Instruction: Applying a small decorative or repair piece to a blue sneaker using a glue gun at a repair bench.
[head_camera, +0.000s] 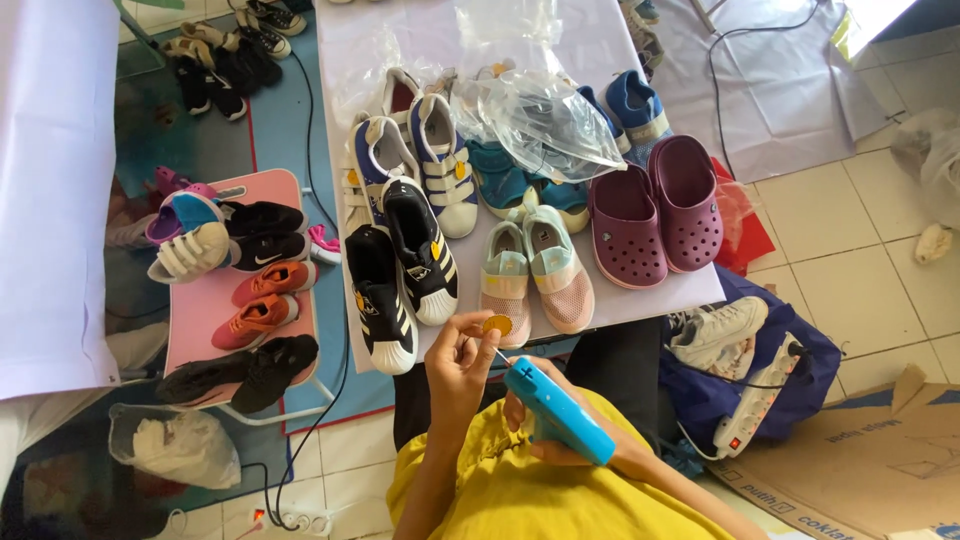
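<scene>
My left hand (458, 366) pinches a small round yellow tag (497, 325) between thumb and fingers, just above my lap. My right hand (545, 425) grips a blue tagging gun (556, 409), and its thin needle points up-left toward the tag. Both hands hover at the near edge of a white table (640, 300). Closest on that table are a black pair of shoes with white stripes (400, 275) and a pink and mint pair (540, 268).
More pairs cover the table: white strap sneakers (440, 160), maroon clogs (655, 210), blue shoes under a clear plastic bag (540, 120). A pink stool (195, 320) at left carries orange and black shoes. A power strip (755, 400), a dark bag and cardboard (870, 460) lie at right.
</scene>
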